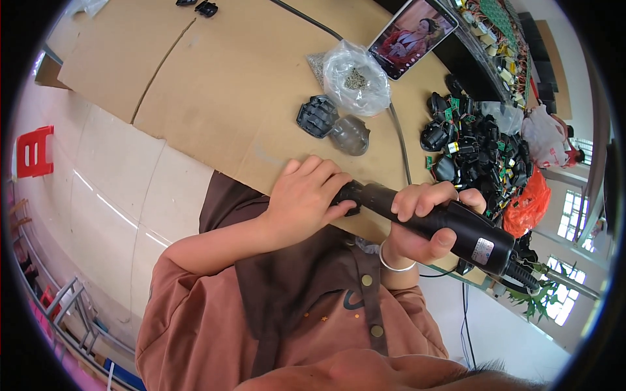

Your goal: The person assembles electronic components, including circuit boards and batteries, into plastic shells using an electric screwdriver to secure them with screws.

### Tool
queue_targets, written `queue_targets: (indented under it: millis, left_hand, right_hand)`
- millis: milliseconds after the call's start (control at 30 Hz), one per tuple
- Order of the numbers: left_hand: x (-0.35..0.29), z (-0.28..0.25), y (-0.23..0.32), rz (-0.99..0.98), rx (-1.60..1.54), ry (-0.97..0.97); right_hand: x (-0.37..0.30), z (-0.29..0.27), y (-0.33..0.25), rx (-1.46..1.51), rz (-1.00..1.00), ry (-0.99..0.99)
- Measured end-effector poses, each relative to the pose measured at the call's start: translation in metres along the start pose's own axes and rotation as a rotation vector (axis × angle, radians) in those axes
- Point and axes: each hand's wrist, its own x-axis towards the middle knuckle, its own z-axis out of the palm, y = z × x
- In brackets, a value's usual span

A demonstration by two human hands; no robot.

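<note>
My right hand is wrapped round a black electric screwdriver, which lies slantwise with its cord end to the lower right. The screwdriver's front end points left, toward my left hand. That hand is closed on a small black plastic part near the table's front edge; my fingers cover most of it. The screwdriver's tip meets this part or sits just beside it; I cannot tell which. Farther back on the table lie a black ribbed plastic housing and a smoky translucent cover, touching each other.
Behind them stands an open clear plastic bag of small screws. A phone leans at the back. Black devices with green circuit boards are heaped at the right, beside an orange bag. A grey cable crosses the cardboard-covered table.
</note>
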Motion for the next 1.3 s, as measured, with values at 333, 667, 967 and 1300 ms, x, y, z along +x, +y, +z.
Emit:
queue_targets:
  millis: [333,667,967,1300]
  left_hand:
    - [-0.003,0.001,0.001,-0.002,0.016,0.008]
    - [-0.003,0.002,0.000,0.008,0.032,0.010]
    - [-0.002,0.001,0.001,0.000,0.018,-0.002]
    - [-0.001,0.001,-0.001,-0.030,0.005,-0.029]
  right_hand:
    - [-0.006,-0.010,0.003,0.178,0.018,-0.024]
    - [-0.002,-0.006,-0.002,0.236,0.016,-0.028]
    - [-0.003,-0.008,-0.002,0.217,-0.045,-0.084]
    - [0.002,-0.001,0.003,-0.042,-0.024,-0.084]
